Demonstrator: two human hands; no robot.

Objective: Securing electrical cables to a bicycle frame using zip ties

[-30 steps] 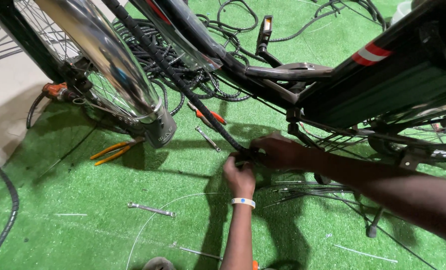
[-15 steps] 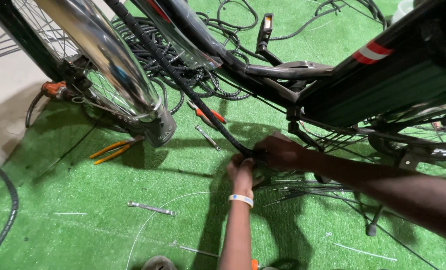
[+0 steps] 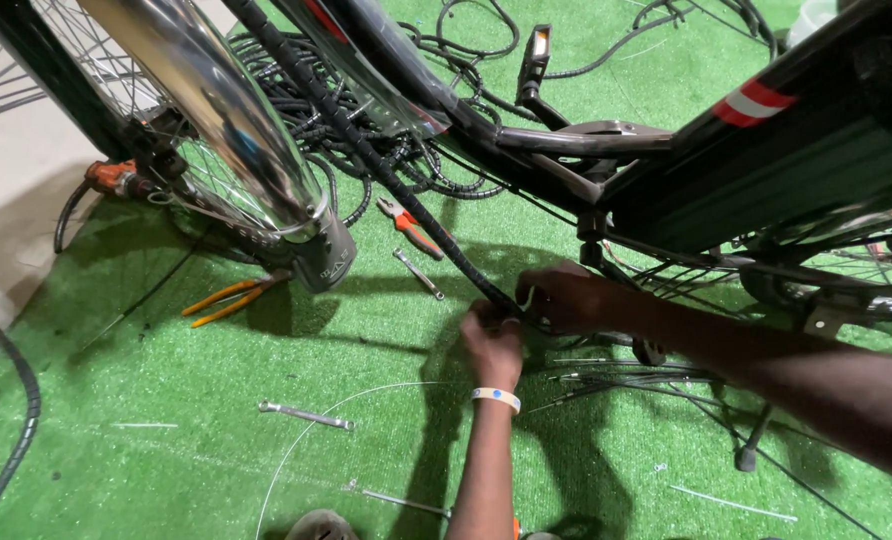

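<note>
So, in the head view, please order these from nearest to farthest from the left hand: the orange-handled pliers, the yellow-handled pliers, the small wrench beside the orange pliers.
From the left hand:
1. Small wrench, just up and left of the hand.
2. Orange-handled pliers, above the wrench.
3. Yellow-handled pliers, far left, under the chrome fender.

Bicycle workshop; pliers (image 3: 410,227), cables (image 3: 366,150)

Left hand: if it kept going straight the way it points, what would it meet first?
The left hand points up-screen, fingers already on the black wrapped cable. Beyond that, probably the bike frame tube, though depth is unclear.
</note>
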